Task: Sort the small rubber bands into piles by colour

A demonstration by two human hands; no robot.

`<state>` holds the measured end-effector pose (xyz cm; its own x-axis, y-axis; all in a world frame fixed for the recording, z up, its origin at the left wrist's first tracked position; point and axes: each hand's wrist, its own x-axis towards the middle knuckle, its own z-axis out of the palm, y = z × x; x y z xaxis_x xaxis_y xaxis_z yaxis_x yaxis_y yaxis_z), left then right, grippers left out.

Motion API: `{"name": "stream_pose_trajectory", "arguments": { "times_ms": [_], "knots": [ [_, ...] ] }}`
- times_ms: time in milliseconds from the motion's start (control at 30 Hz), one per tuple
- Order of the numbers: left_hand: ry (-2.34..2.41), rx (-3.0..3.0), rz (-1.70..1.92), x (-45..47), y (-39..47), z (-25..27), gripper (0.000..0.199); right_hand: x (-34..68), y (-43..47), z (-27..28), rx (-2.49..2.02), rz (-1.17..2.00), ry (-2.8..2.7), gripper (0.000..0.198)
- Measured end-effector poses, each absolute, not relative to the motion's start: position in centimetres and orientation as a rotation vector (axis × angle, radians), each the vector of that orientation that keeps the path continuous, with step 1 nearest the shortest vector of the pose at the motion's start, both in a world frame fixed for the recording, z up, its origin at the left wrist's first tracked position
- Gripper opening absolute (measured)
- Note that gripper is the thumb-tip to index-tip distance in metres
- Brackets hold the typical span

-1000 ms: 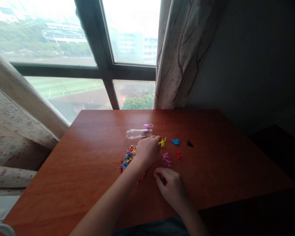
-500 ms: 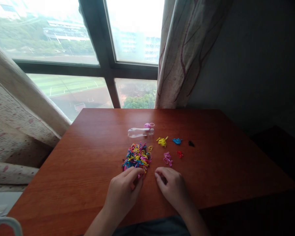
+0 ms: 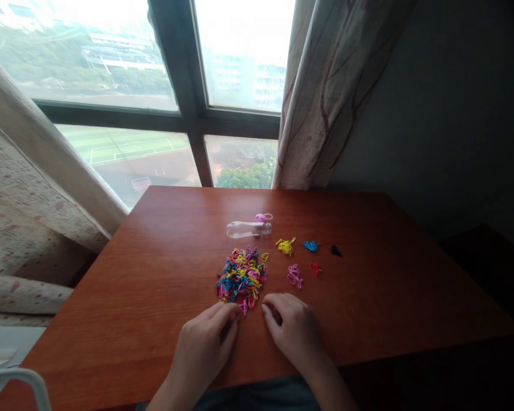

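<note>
A mixed pile of small coloured rubber bands [image 3: 242,274] lies on the table in front of me. My left hand [image 3: 208,339] is at the pile's near edge, thumb and forefinger closed together. A pink rubber band [image 3: 244,307] lies right beside those fingertips; whether they grip anything is hidden. To the right, my right hand [image 3: 292,328] rests with curled fingers and thumb brought together, just off the pile; its contents do not show. Sorted by colour, small heaps of yellow bands [image 3: 286,246], blue bands [image 3: 312,246], black bands [image 3: 335,250], pink bands [image 3: 295,276] and red bands [image 3: 316,268] lie farther right.
Behind the pile a clear plastic bottle [image 3: 248,229] lies on its side, with a pink cap with a loop [image 3: 263,217] beside its neck. The brown wooden table [image 3: 154,274] meets a window and curtains [image 3: 317,103]. A white curved rail [image 3: 21,374] stands at lower left.
My left hand has drawn back slightly left and toward me from the pile's edge, uncovering the pink band. My right hand has shifted a little left, closer to the pile. The view has turned slightly.
</note>
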<state>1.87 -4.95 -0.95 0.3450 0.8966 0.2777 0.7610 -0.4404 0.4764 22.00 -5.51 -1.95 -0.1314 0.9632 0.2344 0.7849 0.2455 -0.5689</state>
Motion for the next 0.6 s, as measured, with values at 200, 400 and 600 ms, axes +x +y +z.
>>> {"name": "stream_pose_trajectory", "arguments": {
  "times_ms": [200, 400, 600],
  "knots": [
    [1.501, 2.358, 0.689, 1.8, -5.0, -0.9, 0.021, 20.8, -5.5, -1.6, -1.591, 0.426, -1.947, 0.008],
    [1.459, 2.325, 0.685, 1.8, -4.9, -0.9, 0.019, 20.1, -5.4, -1.8, -1.6, 0.439, -1.957, 0.011],
    [1.459, 2.315, 0.7, 1.7, -5.0, -1.1, 0.018, 20.0, -5.4, -2.1, -1.59, 0.456, -1.962, 0.014]
  ]
}}
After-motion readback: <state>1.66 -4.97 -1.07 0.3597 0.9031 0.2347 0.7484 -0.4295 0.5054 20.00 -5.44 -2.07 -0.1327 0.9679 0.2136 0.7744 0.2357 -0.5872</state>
